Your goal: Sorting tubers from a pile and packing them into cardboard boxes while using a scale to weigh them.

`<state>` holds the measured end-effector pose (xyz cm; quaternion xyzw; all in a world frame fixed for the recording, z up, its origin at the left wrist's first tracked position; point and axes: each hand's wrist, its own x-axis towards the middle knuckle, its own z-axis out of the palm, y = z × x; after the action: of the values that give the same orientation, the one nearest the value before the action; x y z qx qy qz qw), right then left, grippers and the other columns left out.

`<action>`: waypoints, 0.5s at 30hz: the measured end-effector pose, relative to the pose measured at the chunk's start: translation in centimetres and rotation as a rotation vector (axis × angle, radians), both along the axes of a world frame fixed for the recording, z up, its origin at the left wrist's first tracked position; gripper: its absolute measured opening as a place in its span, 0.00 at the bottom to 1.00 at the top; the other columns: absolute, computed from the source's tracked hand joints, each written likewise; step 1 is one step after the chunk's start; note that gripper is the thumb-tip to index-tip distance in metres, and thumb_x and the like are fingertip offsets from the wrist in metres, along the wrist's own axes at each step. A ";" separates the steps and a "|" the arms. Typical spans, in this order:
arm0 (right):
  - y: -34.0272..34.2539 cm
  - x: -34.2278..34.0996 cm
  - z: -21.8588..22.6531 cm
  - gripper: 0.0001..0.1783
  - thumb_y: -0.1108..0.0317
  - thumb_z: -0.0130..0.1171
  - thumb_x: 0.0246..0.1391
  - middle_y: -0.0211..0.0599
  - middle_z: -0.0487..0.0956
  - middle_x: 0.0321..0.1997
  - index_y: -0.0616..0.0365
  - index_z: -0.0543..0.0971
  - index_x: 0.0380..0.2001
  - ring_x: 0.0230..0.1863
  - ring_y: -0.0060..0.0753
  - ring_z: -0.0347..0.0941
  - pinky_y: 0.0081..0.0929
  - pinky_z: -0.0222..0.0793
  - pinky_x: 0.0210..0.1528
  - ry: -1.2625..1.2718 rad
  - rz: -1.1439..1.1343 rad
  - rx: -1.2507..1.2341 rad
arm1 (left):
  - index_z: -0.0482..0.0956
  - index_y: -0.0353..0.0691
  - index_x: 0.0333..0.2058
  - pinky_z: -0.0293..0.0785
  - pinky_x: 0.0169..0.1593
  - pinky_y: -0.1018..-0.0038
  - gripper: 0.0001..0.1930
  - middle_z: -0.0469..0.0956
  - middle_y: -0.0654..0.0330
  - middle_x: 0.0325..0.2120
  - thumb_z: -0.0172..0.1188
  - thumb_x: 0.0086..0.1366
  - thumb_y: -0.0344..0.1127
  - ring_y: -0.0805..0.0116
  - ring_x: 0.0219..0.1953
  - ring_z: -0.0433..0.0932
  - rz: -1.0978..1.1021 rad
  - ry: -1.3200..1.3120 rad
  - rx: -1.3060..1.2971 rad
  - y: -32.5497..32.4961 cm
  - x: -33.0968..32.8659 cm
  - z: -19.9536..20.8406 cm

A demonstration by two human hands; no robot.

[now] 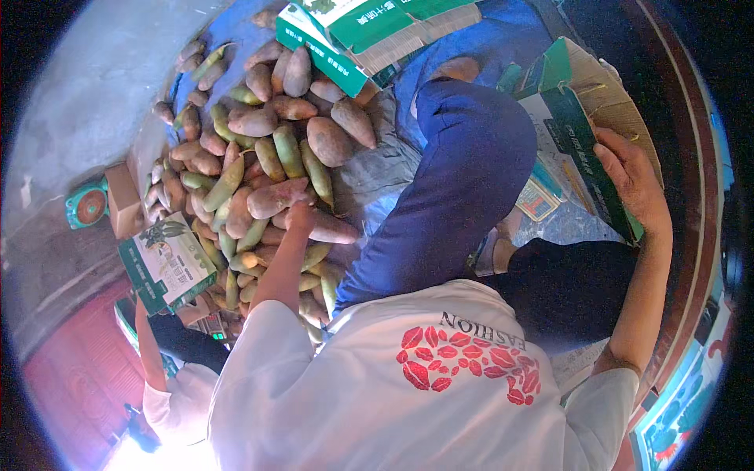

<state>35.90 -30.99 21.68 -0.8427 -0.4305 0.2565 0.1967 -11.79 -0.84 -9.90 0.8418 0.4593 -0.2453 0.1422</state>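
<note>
A white T-shirt [377,369] with a cluster of red lip shapes fills the near middle. Beyond it a bent leg in dark blue trousers [471,157] rises between the two work areas, and a leg in black trousers [573,290] lies folded to the right. The left hand [298,217] reaches past the blue knee into a broad pile of tubers [330,141], reddish brown mixed with green, touching one at its near right part; the fingers are hidden, so I cannot tell whether they grip. The right hand [635,177] curls its fingers over the rim of an open green carton [577,141] standing upright on the right.

At the far side, green and white cartons [369,39] border the pile and block it there. On the near left, a co-worker's hand holds a green and white box [169,263] against the pile's edge, with a brown cardboard block [124,200] and a round green object [86,206] just beyond. Grey floor [78,125] runs along the far left. A strip of grey sheeting [385,173] shows between tubers and blue leg — the clearest lane; blue sheeting [491,39] extends behind it.
</note>
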 end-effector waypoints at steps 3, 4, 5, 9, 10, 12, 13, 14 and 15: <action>1.4 0.5 -0.6 0.18 0.63 0.47 0.57 0.45 0.76 0.41 0.67 0.72 0.43 0.43 0.34 0.72 0.25 0.64 0.47 0.080 0.018 0.025 | 0.74 0.42 0.38 0.75 0.40 0.64 0.11 0.76 0.54 0.36 0.56 0.56 0.37 0.57 0.36 0.77 0.442 -0.325 -0.244 2.1 -8.2 -10.4; 1.2 0.8 -0.9 0.18 0.63 0.47 0.57 0.45 0.76 0.41 0.67 0.72 0.44 0.43 0.33 0.72 0.25 0.64 0.48 0.094 0.025 0.024 | 0.74 0.42 0.38 0.75 0.40 0.64 0.11 0.76 0.54 0.36 0.56 0.56 0.37 0.57 0.36 0.77 0.443 -0.327 -0.253 1.9 -8.0 -11.0; 1.2 0.9 -1.1 0.19 0.63 0.48 0.57 0.45 0.76 0.41 0.67 0.72 0.45 0.44 0.33 0.72 0.25 0.64 0.48 0.111 0.036 0.028 | 0.72 0.42 0.37 0.76 0.36 0.66 0.10 0.75 0.54 0.33 0.55 0.56 0.35 0.58 0.33 0.77 0.767 -0.345 -0.583 1.6 -8.1 -11.4; 0.6 0.2 0.2 0.19 0.63 0.48 0.57 0.45 0.76 0.43 0.67 0.71 0.46 0.46 0.34 0.71 0.25 0.62 0.50 0.094 0.007 -0.036 | 0.67 0.42 0.35 0.74 0.27 0.71 0.07 0.72 0.56 0.28 0.52 0.58 0.31 0.64 0.28 0.74 1.125 -0.362 -0.652 -3.4 0.2 -7.5; 0.8 0.2 0.1 0.19 0.64 0.48 0.57 0.45 0.75 0.44 0.67 0.71 0.46 0.47 0.34 0.70 0.25 0.61 0.51 0.094 -0.012 -0.025 | 0.67 0.42 0.35 0.74 0.27 0.71 0.07 0.72 0.56 0.28 0.52 0.58 0.31 0.64 0.28 0.74 1.138 -0.369 -0.643 -3.4 -0.6 -8.1; 0.9 0.2 0.0 0.18 0.64 0.49 0.57 0.46 0.75 0.45 0.67 0.71 0.46 0.48 0.34 0.70 0.25 0.60 0.52 0.092 -0.019 -0.015 | 0.65 0.42 0.38 0.73 0.28 0.68 0.10 0.72 0.56 0.32 0.52 0.58 0.33 0.62 0.29 0.74 1.346 -0.535 -0.671 -3.5 -1.4 -8.7; 0.7 0.3 -0.2 0.18 0.64 0.48 0.57 0.46 0.74 0.46 0.67 0.71 0.46 0.49 0.35 0.69 0.25 0.59 0.53 0.083 -0.029 -0.028 | 0.65 0.42 0.38 0.73 0.28 0.68 0.10 0.72 0.56 0.32 0.52 0.58 0.33 0.62 0.29 0.74 1.356 -0.541 -0.671 -3.4 -1.3 -8.8; 0.6 0.4 -0.2 0.18 0.65 0.48 0.57 0.47 0.74 0.47 0.67 0.72 0.45 0.50 0.36 0.68 0.26 0.59 0.54 0.074 -0.040 -0.041 | 0.63 0.44 0.38 0.73 0.29 0.67 0.11 0.72 0.56 0.34 0.53 0.58 0.34 0.61 0.30 0.74 1.435 -0.597 -0.741 -3.2 -1.2 -8.9; 0.8 0.4 -0.2 0.18 0.65 0.48 0.57 0.47 0.74 0.47 0.67 0.72 0.45 0.50 0.36 0.68 0.26 0.59 0.54 0.072 -0.027 -0.040 | 0.62 0.46 0.39 0.73 0.30 0.65 0.12 0.71 0.57 0.36 0.53 0.58 0.36 0.60 0.31 0.74 1.514 -0.656 -0.808 -3.2 -1.1 -9.1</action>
<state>36.35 -30.22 21.51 -0.8425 -0.4065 0.2926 0.1986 -12.88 -4.02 -18.96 0.2299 0.7040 0.0226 0.6715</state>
